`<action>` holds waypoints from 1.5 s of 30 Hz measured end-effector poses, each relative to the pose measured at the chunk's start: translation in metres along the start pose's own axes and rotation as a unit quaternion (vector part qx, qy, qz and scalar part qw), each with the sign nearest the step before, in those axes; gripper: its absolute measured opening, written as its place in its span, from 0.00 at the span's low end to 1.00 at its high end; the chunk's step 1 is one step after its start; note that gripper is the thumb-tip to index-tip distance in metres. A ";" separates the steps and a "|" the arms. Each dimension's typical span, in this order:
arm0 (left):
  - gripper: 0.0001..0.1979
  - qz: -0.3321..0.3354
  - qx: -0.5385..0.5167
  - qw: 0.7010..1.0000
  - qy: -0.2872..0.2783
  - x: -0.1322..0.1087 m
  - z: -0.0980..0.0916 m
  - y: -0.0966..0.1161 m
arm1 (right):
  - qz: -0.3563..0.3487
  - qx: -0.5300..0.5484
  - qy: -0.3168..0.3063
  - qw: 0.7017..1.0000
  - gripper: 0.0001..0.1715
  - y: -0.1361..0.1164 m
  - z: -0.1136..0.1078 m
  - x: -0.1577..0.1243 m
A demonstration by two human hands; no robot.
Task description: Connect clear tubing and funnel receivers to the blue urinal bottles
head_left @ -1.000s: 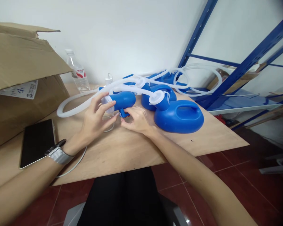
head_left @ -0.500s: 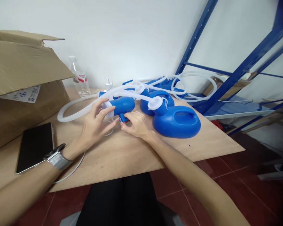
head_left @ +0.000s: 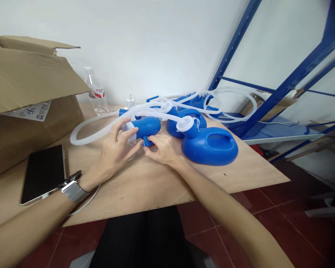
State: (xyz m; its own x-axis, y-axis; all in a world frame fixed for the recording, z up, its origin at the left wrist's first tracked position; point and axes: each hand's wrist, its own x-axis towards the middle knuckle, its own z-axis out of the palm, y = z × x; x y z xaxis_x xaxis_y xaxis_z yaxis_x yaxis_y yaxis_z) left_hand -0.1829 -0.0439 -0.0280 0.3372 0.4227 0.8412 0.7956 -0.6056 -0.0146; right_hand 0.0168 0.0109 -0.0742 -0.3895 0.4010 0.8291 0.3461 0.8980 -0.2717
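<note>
A rounded blue plastic urinal head [head_left: 147, 127] with a translucent cap [head_left: 130, 130] on its left end is between my hands, just over the table. My left hand [head_left: 116, 144] curves its fingers and thumb around the capped end. With thumb and fingers closed, my right hand [head_left: 162, 148] pinches the small blue handle [head_left: 147, 140] on its underside. To the right lies a blue urinal bottle [head_left: 210, 147], its clear-lidded neck [head_left: 187, 124] joined to a corrugated white hose [head_left: 163, 112]. Another blue bottle [head_left: 173, 124] is partly hidden behind it.
At the left stand an open cardboard box [head_left: 36, 93] and a dark-screened tablet [head_left: 44, 173]. A water bottle [head_left: 97, 96] and a white charger [head_left: 130, 101] are near the wall. Coiled white hoses [head_left: 237, 90] reach toward the blue metal shelf [head_left: 281, 126]. The table's front edge [head_left: 145, 207] is close.
The view has shifted slightly, so the table things sit a little further right. Both hands keep nearly the same grip on the urinal head.
</note>
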 end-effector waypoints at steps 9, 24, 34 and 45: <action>0.27 -0.001 -0.010 1.000 -0.014 0.001 -0.002 0.001 | -0.033 -0.015 0.022 0.999 0.09 -0.001 -0.004 0.003; 0.30 0.024 -0.057 0.997 -0.039 0.006 -0.006 -0.006 | -0.017 -0.076 0.014 0.997 0.11 0.005 -0.001 -0.001; 0.23 0.022 -0.022 0.999 -0.041 -0.004 0.004 -0.006 | 0.000 -0.084 -0.016 0.996 0.13 0.004 -0.002 -0.002; 0.35 -0.284 -0.128 0.948 -0.071 -0.006 0.008 0.008 | -0.018 -0.070 -0.006 0.997 0.11 0.001 -0.004 -0.001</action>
State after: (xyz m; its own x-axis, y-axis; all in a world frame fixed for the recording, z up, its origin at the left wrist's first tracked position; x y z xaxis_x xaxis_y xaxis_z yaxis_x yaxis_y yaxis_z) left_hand -0.1745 -0.0461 -0.0377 -0.0303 0.8053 0.5921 0.7272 -0.3886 0.5658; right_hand 0.0212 0.0110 -0.0737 -0.4136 0.3725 0.8308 0.4481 0.8776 -0.1704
